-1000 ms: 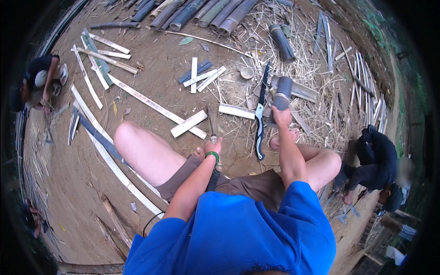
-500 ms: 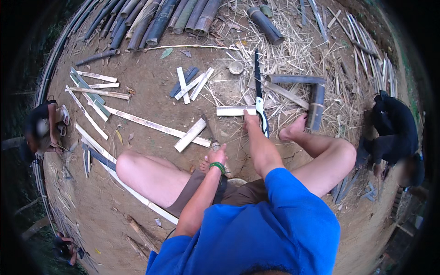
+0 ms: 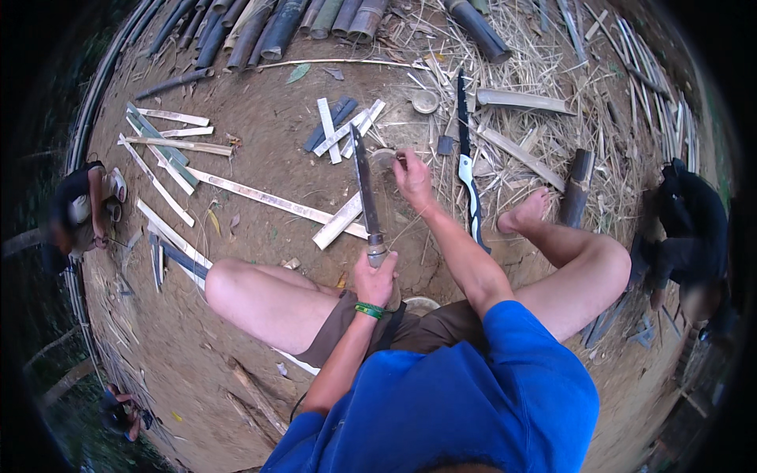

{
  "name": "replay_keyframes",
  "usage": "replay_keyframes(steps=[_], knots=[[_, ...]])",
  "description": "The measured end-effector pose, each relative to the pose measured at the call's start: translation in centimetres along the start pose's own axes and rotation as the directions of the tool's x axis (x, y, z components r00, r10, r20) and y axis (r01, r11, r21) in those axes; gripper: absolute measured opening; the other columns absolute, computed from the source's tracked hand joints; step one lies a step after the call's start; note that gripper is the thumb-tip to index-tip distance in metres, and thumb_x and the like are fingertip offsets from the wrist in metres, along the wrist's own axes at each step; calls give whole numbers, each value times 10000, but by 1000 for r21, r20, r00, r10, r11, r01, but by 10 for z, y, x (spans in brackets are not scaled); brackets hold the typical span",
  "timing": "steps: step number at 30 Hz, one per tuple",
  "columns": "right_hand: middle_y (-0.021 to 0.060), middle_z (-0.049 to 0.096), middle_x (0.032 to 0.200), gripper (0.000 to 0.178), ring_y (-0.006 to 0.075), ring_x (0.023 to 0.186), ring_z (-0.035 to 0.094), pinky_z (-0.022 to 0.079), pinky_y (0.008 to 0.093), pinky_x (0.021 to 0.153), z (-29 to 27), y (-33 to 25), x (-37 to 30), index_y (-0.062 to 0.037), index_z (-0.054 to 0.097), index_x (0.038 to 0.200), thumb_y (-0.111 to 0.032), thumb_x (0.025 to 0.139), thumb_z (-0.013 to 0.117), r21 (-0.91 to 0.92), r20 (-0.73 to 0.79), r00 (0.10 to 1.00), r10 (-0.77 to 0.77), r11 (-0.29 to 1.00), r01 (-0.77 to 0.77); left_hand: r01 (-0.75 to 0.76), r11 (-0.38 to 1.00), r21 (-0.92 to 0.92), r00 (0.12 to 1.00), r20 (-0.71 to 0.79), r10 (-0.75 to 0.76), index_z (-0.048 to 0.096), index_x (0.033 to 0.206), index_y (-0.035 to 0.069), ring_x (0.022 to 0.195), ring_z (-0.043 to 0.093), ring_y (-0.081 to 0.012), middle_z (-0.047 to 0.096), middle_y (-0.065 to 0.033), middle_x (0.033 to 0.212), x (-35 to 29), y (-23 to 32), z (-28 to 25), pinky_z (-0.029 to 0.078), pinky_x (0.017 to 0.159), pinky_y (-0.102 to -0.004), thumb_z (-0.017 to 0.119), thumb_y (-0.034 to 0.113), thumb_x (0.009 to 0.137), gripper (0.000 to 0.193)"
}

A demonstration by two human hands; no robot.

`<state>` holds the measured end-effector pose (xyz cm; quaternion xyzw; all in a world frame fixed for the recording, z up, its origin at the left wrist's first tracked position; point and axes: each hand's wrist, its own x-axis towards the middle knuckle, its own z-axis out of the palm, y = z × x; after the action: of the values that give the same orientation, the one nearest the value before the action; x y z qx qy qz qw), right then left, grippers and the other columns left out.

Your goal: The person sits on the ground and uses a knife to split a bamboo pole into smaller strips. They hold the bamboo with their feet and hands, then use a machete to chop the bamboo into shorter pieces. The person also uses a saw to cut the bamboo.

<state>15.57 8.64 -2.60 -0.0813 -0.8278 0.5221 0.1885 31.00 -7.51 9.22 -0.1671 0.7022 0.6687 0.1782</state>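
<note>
My left hand (image 3: 374, 276) is closed round the handle of a long-bladed machete (image 3: 365, 185), its blade pointing up and away from me. Farther forward, my right hand (image 3: 413, 183) pinches a pale, curved bamboo piece (image 3: 384, 158) by its edge, to the right of the blade; its full shape is hard to make out. A flat pale bamboo slat (image 3: 339, 222) lies on the ground behind the machete, crossing a longer strip (image 3: 260, 199). Right of my right hand rests a hand saw (image 3: 465, 154) with a black blade and a white-and-black handle.
Crossed bamboo slats (image 3: 330, 130) lie ahead, more strips (image 3: 162, 154) at the left. A split bamboo length (image 3: 527, 101) and a bamboo tube (image 3: 578, 189) lie at the right among shavings. Dark bamboo poles (image 3: 280, 31) are stacked far off. Other people (image 3: 682, 229) crouch at both sides.
My left hand has raised the machete from low between my legs. My right hand has lifted the bamboo piece off the ground and turned it. The view has shifted slightly.
</note>
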Motion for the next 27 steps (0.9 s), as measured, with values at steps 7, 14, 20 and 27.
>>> replay_keyframes(steps=[7, 14, 20, 27], knots=[[215, 650, 850, 194, 430, 775, 647, 507, 476, 677, 5, 4, -6, -29, 554, 1067, -56, 911, 668, -74, 86, 993, -76, 994, 82, -126, 963, 237, 991, -15, 133, 578, 995, 52, 537, 586, -84, 575, 9, 662, 26, -26, 11, 464, 487, -264, 733, 171, 918, 210], [213, 651, 881, 188, 430, 781, 644, 503, 484, 687, -4, 5, -6, -15, 564, 1042, -47, 897, 678, -91, 151, 978, -145, 983, 159, -194, 924, 330, 975, -36, 218, 587, 986, 42, 511, 591, -120, 589, -18, 646, 38, -37, 10, 463, 481, -300, 721, 221, 909, 236], [219, 649, 884, 180, 450, 800, 640, 507, 500, 689, -1, 3, -7, -38, 567, 1046, -60, 901, 670, -87, 184, 973, -136, 984, 154, -166, 872, 460, 975, -59, 216, 610, 992, 26, 608, 632, -228, 623, -93, 680, 32, -16, 14, 488, 603, -399, 736, 252, 868, 287], [215, 650, 926, 184, 465, 832, 639, 508, 530, 689, 15, -4, -10, -57, 555, 1042, -79, 899, 669, -100, 255, 962, -96, 987, 125, -153, 871, 467, 972, -89, 218, 625, 993, 22, 676, 633, -323, 642, -152, 728, 28, -7, 13, 487, 669, -444, 728, 252, 863, 284]])
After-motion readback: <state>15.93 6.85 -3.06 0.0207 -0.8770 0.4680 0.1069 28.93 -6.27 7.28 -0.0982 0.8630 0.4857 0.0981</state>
